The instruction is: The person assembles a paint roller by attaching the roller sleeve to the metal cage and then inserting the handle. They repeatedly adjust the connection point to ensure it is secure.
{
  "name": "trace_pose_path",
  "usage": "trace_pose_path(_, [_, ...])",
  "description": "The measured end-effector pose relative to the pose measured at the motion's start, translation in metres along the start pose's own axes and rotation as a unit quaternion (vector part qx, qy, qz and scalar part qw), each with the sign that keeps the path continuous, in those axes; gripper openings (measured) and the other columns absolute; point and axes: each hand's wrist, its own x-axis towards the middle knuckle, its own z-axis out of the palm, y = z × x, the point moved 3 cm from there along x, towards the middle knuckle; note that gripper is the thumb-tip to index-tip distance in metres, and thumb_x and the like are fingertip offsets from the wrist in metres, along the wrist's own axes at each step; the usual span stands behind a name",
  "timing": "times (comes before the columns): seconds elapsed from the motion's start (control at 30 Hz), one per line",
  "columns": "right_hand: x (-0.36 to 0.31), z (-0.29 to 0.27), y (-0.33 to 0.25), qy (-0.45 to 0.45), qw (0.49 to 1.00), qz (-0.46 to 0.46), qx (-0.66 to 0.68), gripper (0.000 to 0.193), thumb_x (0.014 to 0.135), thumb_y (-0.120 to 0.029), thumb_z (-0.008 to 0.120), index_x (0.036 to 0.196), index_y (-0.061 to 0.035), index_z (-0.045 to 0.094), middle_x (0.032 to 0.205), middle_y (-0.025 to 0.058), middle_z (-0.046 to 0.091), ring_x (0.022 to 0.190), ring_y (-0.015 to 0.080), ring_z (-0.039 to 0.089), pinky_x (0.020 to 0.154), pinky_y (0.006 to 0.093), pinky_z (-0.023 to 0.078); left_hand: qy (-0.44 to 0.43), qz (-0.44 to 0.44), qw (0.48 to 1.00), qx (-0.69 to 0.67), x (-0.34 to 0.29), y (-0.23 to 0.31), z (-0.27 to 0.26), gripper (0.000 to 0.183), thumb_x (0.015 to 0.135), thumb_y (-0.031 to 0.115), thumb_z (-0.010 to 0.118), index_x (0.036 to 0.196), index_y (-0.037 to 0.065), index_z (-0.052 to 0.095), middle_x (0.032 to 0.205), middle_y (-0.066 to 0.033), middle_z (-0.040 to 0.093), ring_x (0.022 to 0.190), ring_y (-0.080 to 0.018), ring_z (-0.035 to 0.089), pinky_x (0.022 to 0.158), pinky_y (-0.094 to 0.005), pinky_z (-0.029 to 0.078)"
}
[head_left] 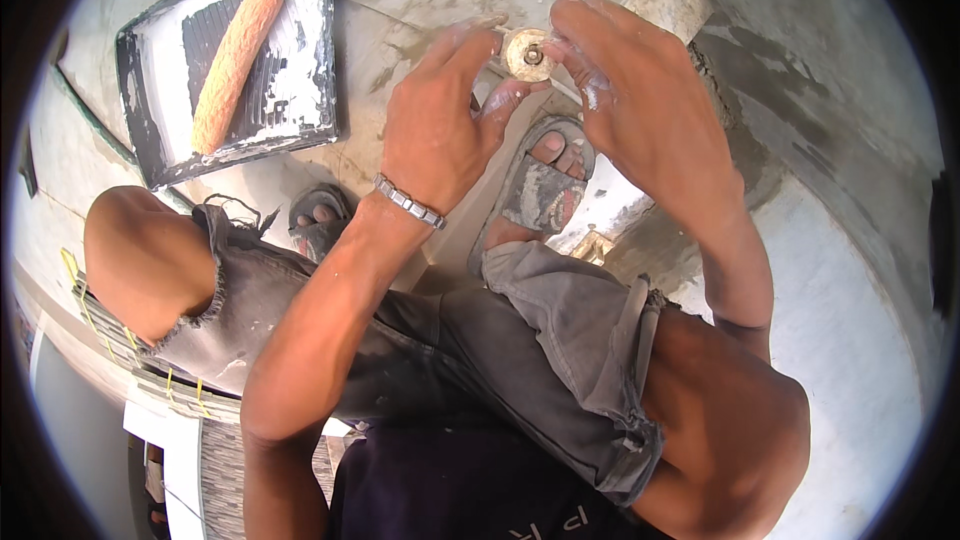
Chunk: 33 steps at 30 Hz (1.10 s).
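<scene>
At six o'clock, wears a dark shirt (440, 480). Just past twelve, pinches a pale disc (527, 62) narrowly by its rim with the left hand (438, 105); touches its front with the half-curled right hand (645, 85), cannot tell how firmly. Probably handles light, stiff, slippery if wet; best held by the rim.

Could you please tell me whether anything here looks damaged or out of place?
The orange roller sleeve lies in the white-smeared tray with no handle visible, and the trousers have torn, frayed leg edges.
</scene>
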Motion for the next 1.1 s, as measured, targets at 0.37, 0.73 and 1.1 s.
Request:
trace_pose_path(0.37, [0.006,-0.005,-0.010,-0.071,0.994,0.076,-0.046,0.027,0.096,-0.006,0.063,0.123,-0.0082,0.061,0.112,0.0183,0.068,0.106,0.0474,0.058,0.091,0.0496,0.049,-0.010,0.020,1.000,-0.009,0.003,-0.001,-0.003,0.031,0.088,0.007,0.076,0.117,0.005,0.065,0.118,-0.0172,0.067,0.095,-0.0456,0.066,0.077,-0.0502,0.054])
trace_pose_path(0.73, [0.009,-0.004,0.000,-0.034,0.991,0.125,0.034,0.014,0.100,-0.009,0.062,0.111,-0.0024,0.057,0.090,0.0184,0.066,0.078,0.0404,0.060,0.069,0.0466,0.050,-0.012,0.007,0.999,-0.043,0.014,0.000,-0.005,0.035,0.089,0.003,0.078,0.123,-0.001,0.068,0.104,-0.0167,0.070,0.060,-0.0225,0.062,0.056,-0.0361,0.052])
trace_pose_path(1.1, [-0.029,0.003,0.010,0.061,0.967,0.164,0.183,0.021,0.101,-0.017,0.070,0.101,0.0024,0.061,0.073,0.0107,0.058,0.064,0.0177,0.047,0.061,0.0340,0.044,-0.040,-0.056,0.994,-0.090,0.000,0.001,-0.007,0.041,0.089,0.011,0.077,0.122,-0.011,0.067,0.105,-0.0164,0.072,0.063,-0.0129,0.061,0.052,-0.0294,0.050])
